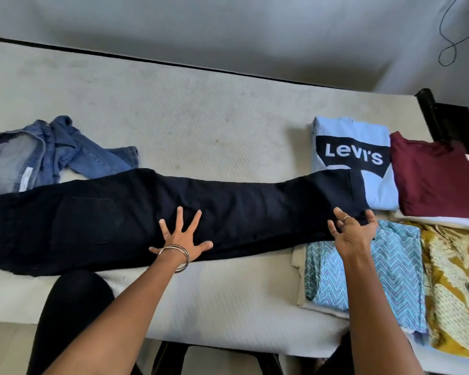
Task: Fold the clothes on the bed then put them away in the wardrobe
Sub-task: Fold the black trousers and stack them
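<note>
both arms are bare, with no sleeves showing. the left hand (181,240) has thin metal bangles (177,256) around the wrist, a few shiny rings that sit close together. it also has a small ring on one finger. the right hand (354,234) has one thin ring (346,218) on a finger. one leg (73,315) is covered in plain black cloth.
</note>
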A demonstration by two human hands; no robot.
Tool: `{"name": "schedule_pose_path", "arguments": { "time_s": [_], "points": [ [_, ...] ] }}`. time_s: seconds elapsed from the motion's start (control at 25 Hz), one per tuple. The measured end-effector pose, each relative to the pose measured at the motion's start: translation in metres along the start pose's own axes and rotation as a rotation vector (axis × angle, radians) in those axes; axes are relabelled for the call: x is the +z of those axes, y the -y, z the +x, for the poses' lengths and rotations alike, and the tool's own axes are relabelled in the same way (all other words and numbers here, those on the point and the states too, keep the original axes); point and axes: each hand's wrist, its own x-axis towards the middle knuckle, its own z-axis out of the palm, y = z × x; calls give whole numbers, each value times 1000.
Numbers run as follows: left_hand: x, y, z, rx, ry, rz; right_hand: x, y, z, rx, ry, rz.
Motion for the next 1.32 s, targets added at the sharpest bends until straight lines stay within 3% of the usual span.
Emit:
{"name": "schedule_pose_path", "arguments": {
  "time_s": [0.08, 0.24, 0.28, 0.4, 0.44, 0.48, 0.56, 0.64, 0.68, 0.76, 0.8, 0.92, 1.08, 1.16, 1.24, 1.32],
  "points": [
    [3, 0, 3, -21, 40, 9, -7, 7, 11, 21, -65, -2],
    [0, -8, 0, -30, 96, 40, -6, 13, 16, -246, -133, -9],
    [0, -10, -1, -34, 95, 58, -5, 11, 12, -276, -182, -138],
    [5, -9, -4, -35, 90, 118, 6, -5, -12, -133, -569, -793],
    [7, -10, -2, -40, 73, 142, 19, -12, -24, -280, -608, -963],
    [3, -12, 1, -32, 25, 170, 37, -21, -35, -481, -552, -1067],
    [-11, -7, 2, 59, -228, 231, 82, -53, -53, -772, -188, -1219],
    [-24, 12, 9, 134, -560, 277, 125, -99, -73, -926, 402, -1414],
    [-27, 32, 14, 88, -659, 268, 143, -129, -85, -969, 722, -1443],
    [-26, 74, 23, -78, -624, 101, 169, -179, -103, -1029, 1207, -1463],
    [-20, 92, 28, -141, -540, 59, 176, -198, -100, -1117, 1331, -1509],
    [-12, 110, 43, -162, -400, 79, 193, -218, -58, -1321, 1322, -1679],
    [-10, 112, 55, -142, -405, 30, 210, -223, -38, -1145, 899, -1806],
    [-11, 114, 57, -145, -369, 27, 224, -231, -50, -1033, 763, -1797],
    [-15, 112, 55, -149, -315, 3, 219, -231, -57, -1022, 741, -1789],
    [-20, 112, 55, -161, -251, -3, 191, -218, -54, -1112, 824, -1744]
  ]
}}
